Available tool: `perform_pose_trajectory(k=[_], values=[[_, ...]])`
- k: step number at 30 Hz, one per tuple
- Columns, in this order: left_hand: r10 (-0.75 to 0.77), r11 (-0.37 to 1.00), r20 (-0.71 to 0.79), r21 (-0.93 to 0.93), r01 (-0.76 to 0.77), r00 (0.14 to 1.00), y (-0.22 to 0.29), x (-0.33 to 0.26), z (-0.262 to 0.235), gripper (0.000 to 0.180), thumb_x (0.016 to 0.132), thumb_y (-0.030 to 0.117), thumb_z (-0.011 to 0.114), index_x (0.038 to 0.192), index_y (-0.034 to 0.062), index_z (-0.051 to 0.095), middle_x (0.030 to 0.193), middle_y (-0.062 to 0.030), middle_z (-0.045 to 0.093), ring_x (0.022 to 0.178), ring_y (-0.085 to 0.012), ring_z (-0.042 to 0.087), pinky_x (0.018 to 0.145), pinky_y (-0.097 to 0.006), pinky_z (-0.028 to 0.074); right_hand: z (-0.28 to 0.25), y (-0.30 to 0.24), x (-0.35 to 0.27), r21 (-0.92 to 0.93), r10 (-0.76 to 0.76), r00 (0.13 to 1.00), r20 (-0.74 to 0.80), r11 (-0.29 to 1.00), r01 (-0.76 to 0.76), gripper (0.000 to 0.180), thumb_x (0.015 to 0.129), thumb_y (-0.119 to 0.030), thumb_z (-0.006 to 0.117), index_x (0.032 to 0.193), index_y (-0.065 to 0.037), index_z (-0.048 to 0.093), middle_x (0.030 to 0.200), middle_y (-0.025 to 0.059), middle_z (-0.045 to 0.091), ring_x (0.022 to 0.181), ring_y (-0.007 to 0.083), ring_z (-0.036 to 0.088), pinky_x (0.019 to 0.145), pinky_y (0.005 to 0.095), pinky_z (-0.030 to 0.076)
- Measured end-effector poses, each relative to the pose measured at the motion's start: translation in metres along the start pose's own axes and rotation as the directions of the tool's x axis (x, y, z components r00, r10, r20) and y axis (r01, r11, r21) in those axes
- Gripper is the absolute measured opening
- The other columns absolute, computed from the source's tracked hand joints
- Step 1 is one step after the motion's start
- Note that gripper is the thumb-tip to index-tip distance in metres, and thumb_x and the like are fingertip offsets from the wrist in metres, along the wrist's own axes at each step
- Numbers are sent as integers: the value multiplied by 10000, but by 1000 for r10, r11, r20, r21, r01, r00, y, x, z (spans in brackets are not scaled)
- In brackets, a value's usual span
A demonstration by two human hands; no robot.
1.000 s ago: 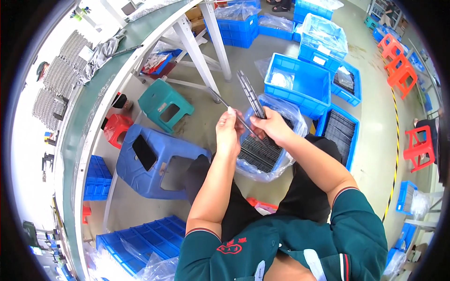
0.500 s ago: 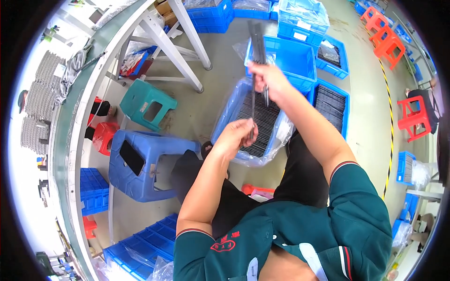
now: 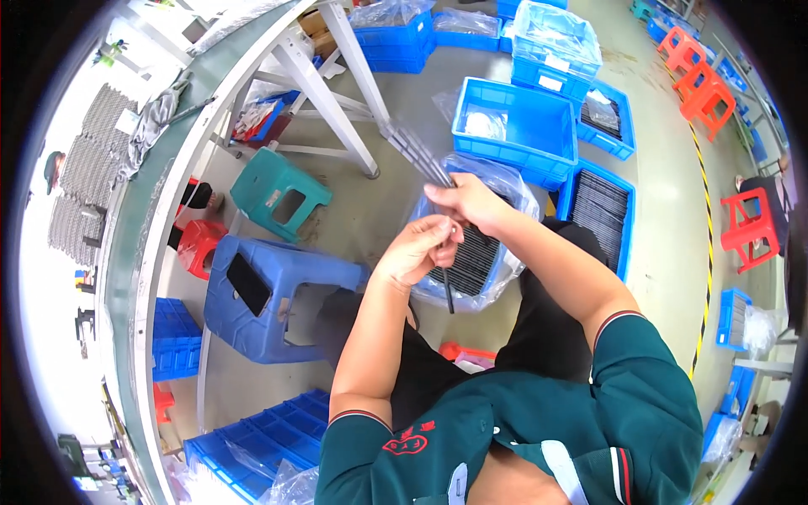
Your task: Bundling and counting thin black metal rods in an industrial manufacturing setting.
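Right hand (image 3: 471, 204) fingers clamp a bundle of dark strips (image 3: 414, 150); left hand (image 3: 418, 250) pinches one strip (image 3: 447, 290) over the lined bin (image 3: 471, 252).

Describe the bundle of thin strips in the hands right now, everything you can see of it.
The bundle of strips is a few long, flat, narrow dark-grey pieces, metal by the look, held together and tilted up and away to the left. The right hand grips its near end; the left hand pinches one dark strip hanging down over the plastic-lined bin.

Two hands (image 3: 421, 248) (image 3: 471, 202), two blue stools (image 3: 261, 295), one teal stool (image 3: 278, 192), one red stool (image 3: 199, 246).
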State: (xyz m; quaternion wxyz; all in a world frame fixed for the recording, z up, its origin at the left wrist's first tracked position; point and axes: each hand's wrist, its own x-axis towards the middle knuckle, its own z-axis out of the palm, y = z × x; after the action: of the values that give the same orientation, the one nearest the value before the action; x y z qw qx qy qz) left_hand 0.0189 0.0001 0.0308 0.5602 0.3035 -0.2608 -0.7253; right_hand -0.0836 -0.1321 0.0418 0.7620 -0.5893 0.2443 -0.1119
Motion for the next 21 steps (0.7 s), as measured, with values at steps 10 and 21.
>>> perform_pose_trajectory(k=[10, 21], values=[[297, 928, -708, 57, -368, 640, 19, -20, -43, 298, 913, 315, 554, 796, 42, 576, 651, 8, 476, 488, -91, 348, 451, -248, 299, 6, -10, -22, -426, 9, 1000, 11, 905, -4, 252, 889, -247, 555, 958, -12, 493, 609, 34, 551, 439, 79, 477, 395, 233, 376], [446, 740, -667, -100, -665, 596, 20, -4, -39, 279, 897, 322, 575, 803, 61, 562, 697, -19, 500, 572, -121, 387, 521, -266, 329, 12, -11, -37, -469, 88, 996, 9, 880, -73, 231, 861, -196, 589, 938, -4, 486, 583, 23, 529, 432, 78, 482, 380, 236, 390]])
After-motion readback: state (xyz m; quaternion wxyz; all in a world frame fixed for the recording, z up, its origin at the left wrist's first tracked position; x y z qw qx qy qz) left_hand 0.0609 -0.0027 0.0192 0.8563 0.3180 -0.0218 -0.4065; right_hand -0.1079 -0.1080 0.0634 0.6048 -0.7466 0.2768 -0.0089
